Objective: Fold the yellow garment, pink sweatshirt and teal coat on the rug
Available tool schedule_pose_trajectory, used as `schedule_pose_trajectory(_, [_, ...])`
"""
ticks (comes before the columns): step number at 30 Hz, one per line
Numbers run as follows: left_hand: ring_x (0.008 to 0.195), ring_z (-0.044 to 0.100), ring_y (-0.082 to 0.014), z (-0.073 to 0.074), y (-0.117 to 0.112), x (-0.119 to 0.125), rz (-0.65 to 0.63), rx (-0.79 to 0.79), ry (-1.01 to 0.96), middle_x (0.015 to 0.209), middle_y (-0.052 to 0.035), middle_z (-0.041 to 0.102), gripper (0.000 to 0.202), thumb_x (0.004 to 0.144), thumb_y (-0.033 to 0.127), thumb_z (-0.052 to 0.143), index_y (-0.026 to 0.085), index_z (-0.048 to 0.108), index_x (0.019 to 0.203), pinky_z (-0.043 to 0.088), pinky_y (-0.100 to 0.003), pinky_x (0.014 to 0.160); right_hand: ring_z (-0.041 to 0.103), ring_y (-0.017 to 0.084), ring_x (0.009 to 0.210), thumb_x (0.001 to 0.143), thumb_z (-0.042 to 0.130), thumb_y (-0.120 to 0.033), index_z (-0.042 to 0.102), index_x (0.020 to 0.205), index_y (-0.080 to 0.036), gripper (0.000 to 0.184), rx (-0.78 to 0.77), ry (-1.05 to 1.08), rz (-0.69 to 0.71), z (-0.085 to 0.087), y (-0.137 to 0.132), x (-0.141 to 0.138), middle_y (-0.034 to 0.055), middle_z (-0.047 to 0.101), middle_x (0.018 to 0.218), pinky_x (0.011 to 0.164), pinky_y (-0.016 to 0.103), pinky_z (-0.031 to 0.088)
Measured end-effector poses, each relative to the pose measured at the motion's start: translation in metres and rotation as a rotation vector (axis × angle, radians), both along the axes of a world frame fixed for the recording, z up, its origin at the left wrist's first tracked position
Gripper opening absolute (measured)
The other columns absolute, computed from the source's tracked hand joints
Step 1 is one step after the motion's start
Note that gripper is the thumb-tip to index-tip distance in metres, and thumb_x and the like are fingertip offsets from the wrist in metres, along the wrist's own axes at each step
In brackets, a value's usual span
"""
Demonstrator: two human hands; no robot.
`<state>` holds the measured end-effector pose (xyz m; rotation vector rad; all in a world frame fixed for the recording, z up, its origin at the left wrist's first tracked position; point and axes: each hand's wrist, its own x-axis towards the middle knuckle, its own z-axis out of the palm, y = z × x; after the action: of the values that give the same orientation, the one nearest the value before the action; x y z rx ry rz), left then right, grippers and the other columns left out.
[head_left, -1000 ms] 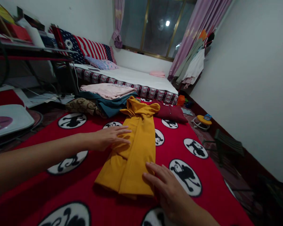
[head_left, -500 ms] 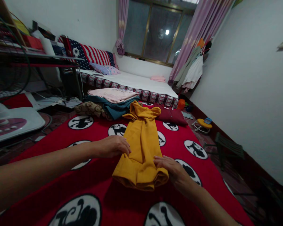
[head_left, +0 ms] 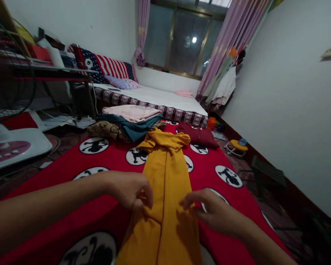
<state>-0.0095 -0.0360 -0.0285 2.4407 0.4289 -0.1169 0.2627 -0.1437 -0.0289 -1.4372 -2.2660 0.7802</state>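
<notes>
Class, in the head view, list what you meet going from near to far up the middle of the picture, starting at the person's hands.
left hand and right hand on the yellow garment → stack of folded clothes → bed → window

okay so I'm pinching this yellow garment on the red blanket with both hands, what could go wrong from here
1. The left hand and right hand pinch only the edges of the yellow garment, so the layers folded along its middle could slide apart.
2. Its bunched far end lies close to the maroon cloth and the folded pile; a tug might drag or topple them.
</notes>
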Motion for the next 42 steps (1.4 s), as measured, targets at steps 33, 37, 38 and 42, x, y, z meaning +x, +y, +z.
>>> schedule_pose_trajectory(33, [0.138, 0.033, -0.0331, -0.081, 0.172, 0.176, 0.918, 0.661, -0.414, 0.138, -0.0177, 0.051, 0.063, 0.085, 0.026, 0.057, 0.013, 0.038, 0.144, 0.017, -0.053, 0.116, 0.037, 0.027, 0.138, 0.092, 0.05, -0.034, 0.057, 0.126, -0.023, 0.036, 0.319, -0.003, -0.355, -0.093, 0.088, -0.037, 0.0089, 0.048, 0.145, 0.115, 0.054, 0.027])
schedule_pose_trajectory(37, [0.12, 0.049, -0.0324, -0.078, 0.166, 0.173, 0.91, 0.725, -0.424, 0.117, -0.0158, 0.062, 0.066, 0.076, 0.026, 0.066, 0.011, 0.046, 0.137, 0.016, -0.051, 0.116, 0.041, 0.027, 0.136, 0.089, 0.054, -0.031, 0.058, 0.125, -0.024, 0.037, 0.327, 0.048, -0.357, -0.096, 0.087, -0.038, 0.0096, 0.051, 0.142, 0.113, 0.053, 0.031])
schedule_pose_trajectory(38, [0.113, 0.052, -0.031, -0.077, 0.165, 0.171, 0.899, 0.746, -0.432, 0.113, -0.0139, 0.063, 0.06, 0.075, 0.025, 0.067, 0.013, 0.051, 0.132, 0.018, -0.05, 0.115, 0.043, 0.027, 0.133, 0.088, 0.056, -0.03, 0.06, 0.124, -0.024, 0.036, 0.338, 0.074, -0.35, -0.096, 0.088, -0.037, 0.0098, 0.053, 0.14, 0.112, 0.051, 0.033])
schedule_pose_trajectory(42, [0.098, 0.056, -0.027, -0.073, 0.16, 0.164, 0.765, 0.806, -0.432, 0.092, -0.0072, 0.067, 0.022, 0.074, 0.014, 0.062, 0.02, 0.068, 0.095, 0.034, -0.044, 0.105, 0.063, 0.023, 0.103, 0.087, 0.056, -0.027, 0.068, 0.103, -0.022, 0.021, 0.337, 0.254, -0.337, -0.08, 0.111, -0.012, 0.0086, 0.07, 0.109, 0.091, 0.039, 0.051])
